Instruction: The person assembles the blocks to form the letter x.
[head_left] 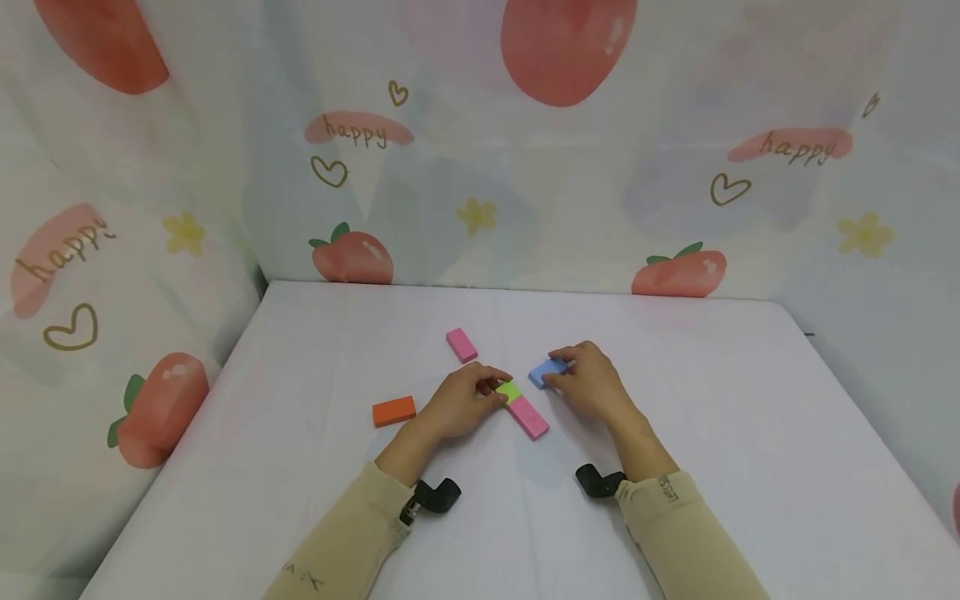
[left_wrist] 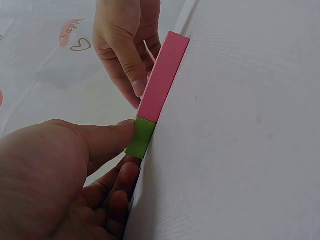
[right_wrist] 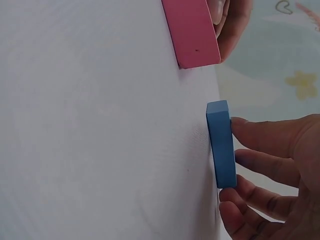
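Note:
My left hand (head_left: pixel 461 404) pinches a lime-green block (head_left: pixel 508 392) between thumb and fingers. In the left wrist view the green block (left_wrist: pixel 141 137) meets the short end of a pink block (left_wrist: pixel 163 77), the two in one line on the white table. To the right, my right hand (head_left: pixel 592 379) grips a blue block (head_left: pixel 546 372) by its sides, a little apart from the green and pink pair. The right wrist view shows the thumb on the blue block (right_wrist: pixel 221 145) and several fingertips around its near end.
An orange block (head_left: pixel 393 411) lies left of my left hand. Farther back on the white table (head_left: pixel 675 358) lies a second pink block (head_left: pixel 461 344). A printed curtain (head_left: pixel 555 217) stands along the table's back edge and left side.

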